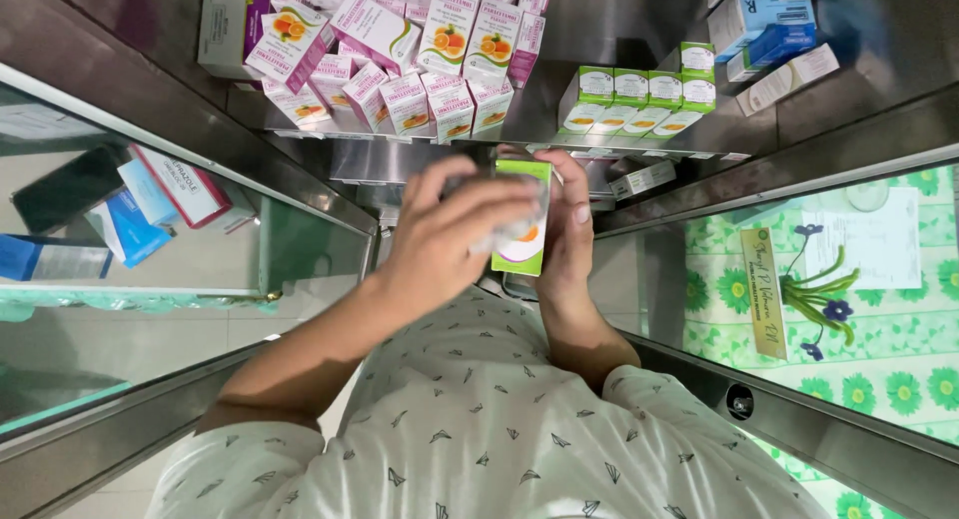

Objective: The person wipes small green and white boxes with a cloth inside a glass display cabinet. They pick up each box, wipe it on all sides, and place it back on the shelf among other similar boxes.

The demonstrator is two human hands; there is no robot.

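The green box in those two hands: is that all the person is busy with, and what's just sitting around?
In hand:
- green and white box
- left hand, across its front
- right hand, gripping its side

Lying about:
- pink and white boxes
- row of small green boxes
- blue boxes behind glass

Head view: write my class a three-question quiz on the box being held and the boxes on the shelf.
1. True or false: the left hand and the right hand both touch the green box.
2. Which lie further left on the shelf: A, the pink boxes, or B, the green-and-white boxes?
3. What colour are the round flowers printed on the lining at the right?
Key: 1 true; 2 A; 3 green.
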